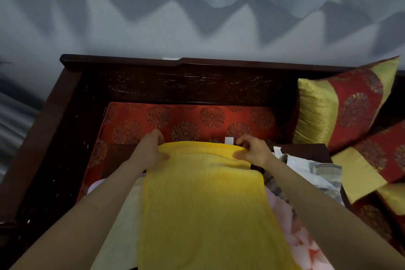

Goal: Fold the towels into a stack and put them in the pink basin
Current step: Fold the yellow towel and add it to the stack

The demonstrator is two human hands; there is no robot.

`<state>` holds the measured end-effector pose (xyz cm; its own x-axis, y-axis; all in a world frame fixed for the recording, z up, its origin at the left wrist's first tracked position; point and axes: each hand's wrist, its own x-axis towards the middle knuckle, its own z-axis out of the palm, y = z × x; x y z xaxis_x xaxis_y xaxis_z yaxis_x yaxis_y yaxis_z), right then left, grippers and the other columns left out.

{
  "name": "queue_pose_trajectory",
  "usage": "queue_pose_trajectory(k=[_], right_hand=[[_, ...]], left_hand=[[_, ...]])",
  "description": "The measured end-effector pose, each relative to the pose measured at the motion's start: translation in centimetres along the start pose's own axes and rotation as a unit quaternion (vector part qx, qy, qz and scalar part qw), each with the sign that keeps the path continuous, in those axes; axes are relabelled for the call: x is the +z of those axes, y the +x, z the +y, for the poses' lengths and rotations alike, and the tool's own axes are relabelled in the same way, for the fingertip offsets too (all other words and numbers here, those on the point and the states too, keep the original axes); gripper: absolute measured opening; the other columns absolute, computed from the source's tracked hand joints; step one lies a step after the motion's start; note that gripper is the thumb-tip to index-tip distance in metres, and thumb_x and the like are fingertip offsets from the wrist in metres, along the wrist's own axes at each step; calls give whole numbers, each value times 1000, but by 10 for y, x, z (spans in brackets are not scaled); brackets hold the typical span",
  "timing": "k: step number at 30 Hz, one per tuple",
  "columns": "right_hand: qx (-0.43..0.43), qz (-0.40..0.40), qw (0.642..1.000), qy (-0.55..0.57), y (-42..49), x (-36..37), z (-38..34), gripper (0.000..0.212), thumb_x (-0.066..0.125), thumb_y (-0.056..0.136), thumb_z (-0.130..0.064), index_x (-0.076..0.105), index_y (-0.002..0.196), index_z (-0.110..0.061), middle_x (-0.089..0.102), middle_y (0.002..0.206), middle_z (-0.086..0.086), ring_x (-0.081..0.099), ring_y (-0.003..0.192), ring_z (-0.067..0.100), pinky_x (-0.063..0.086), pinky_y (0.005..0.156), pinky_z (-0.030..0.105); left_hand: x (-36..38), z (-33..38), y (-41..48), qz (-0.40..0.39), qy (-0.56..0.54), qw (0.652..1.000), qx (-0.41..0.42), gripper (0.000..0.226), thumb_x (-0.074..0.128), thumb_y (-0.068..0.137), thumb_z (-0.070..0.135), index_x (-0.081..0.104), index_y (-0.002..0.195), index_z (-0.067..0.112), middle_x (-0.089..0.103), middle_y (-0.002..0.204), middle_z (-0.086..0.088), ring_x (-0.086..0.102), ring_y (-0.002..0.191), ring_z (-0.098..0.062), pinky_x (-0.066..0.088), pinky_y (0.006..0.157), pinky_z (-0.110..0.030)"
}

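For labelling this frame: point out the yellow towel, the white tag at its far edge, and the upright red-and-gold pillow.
yellow towel (203, 204): head view, middle of its ribbed surface.
white tag (229, 140): head view, its centre.
upright red-and-gold pillow (350, 103): head view, its red middle band.

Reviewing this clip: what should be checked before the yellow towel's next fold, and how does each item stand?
1. Left hand pinches a far corner of the yellow towel: ok.
2. Right hand pinches the other far corner: ok.
3. Towel lies flat between both grips: ok.
4. Near edge visible: not ok, it runs out of frame.
5. Pink basin located: cannot tell.
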<state>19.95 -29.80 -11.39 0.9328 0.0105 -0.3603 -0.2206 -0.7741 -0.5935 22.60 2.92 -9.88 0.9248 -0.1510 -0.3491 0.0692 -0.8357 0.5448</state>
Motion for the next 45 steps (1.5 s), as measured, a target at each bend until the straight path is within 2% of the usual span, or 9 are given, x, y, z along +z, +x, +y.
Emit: queue_pose_trajectory(k=[3, 7, 12, 17, 25, 35, 38, 41, 45], right_hand=[[-32, 4, 999, 42, -1, 2, -2, 16, 73, 82, -24, 58, 79, -29, 60, 80, -11, 54, 75, 5, 41, 71, 25], [-61, -8, 998, -18, -2, 1, -9, 15, 67, 84, -9, 61, 71, -12, 55, 70, -14, 50, 69, -1, 39, 66, 22], [-43, 10, 992, -115, 1, 11, -11, 15, 66, 78, -20, 55, 70, -26, 55, 82, -3, 58, 84, 21, 49, 77, 37], [-33, -4, 995, -91, -1, 11, -8, 31, 73, 71, -24, 45, 69, -39, 61, 86, -4, 59, 85, 20, 51, 78, 42], [-67, -19, 997, 41, -12, 6, 0, 25, 78, 75, -9, 62, 70, -27, 60, 69, -6, 51, 63, 3, 43, 66, 23], [-91, -84, 991, -49, -15, 5, -10, 2, 73, 78, -11, 75, 78, -10, 73, 86, 1, 62, 82, 3, 45, 78, 16], [-79, -22, 997, 1, -17, -18, -23, 12, 79, 73, -9, 75, 67, -19, 72, 76, -2, 61, 67, -6, 44, 73, 16], [-112, 54, 989, 74, -32, -82, -57, 31, 82, 70, -9, 70, 58, -34, 69, 73, -2, 63, 70, 8, 52, 72, 28], [-180, 104, 973, 105, -64, -167, -119, 21, 80, 71, -7, 70, 62, -23, 68, 76, 6, 59, 67, 4, 46, 65, 15]], left_hand=[[0, 4, -1, -29, 2, 1000, -6, 20, 66, 85, 28, 56, 81, 11, 49, 74, 3, 49, 77, -19, 37, 67, -30], [-12, -2, 4, -76, -25, 996, -32, 36, 65, 87, 24, 49, 59, 9, 43, 58, -6, 41, 56, -19, 30, 54, -26], [-9, 3, 5, -82, 78, 993, -33, 22, 75, 77, 27, 65, 64, 14, 60, 70, -4, 57, 70, -18, 45, 64, -27], [-8, 7, 7, -74, 56, 996, -14, 16, 79, 73, 26, 72, 73, 12, 63, 74, 3, 59, 76, -16, 48, 73, -28], [-10, 3, -2, -175, -7, 984, 38, 9, 78, 74, 28, 73, 71, 21, 70, 78, 3, 65, 79, -13, 50, 67, -23], [-31, 12, -9, -92, -50, 993, 50, 10, 80, 72, 24, 75, 77, 17, 73, 85, -3, 63, 80, -10, 50, 71, -25], [-58, 28, -18, -62, -55, 994, 68, 9, 81, 70, 29, 72, 71, 27, 70, 78, 8, 62, 73, 0, 43, 65, -16], [-114, 52, -42, -20, -71, 992, 100, 9, 81, 70, 30, 72, 73, 30, 71, 79, 12, 63, 74, 6, 45, 69, -16], [-184, 92, -80, 47, -116, 979, 161, 10, 81, 68, 19, 74, 70, 26, 74, 78, 12, 65, 79, 0, 49, 69, -9]])
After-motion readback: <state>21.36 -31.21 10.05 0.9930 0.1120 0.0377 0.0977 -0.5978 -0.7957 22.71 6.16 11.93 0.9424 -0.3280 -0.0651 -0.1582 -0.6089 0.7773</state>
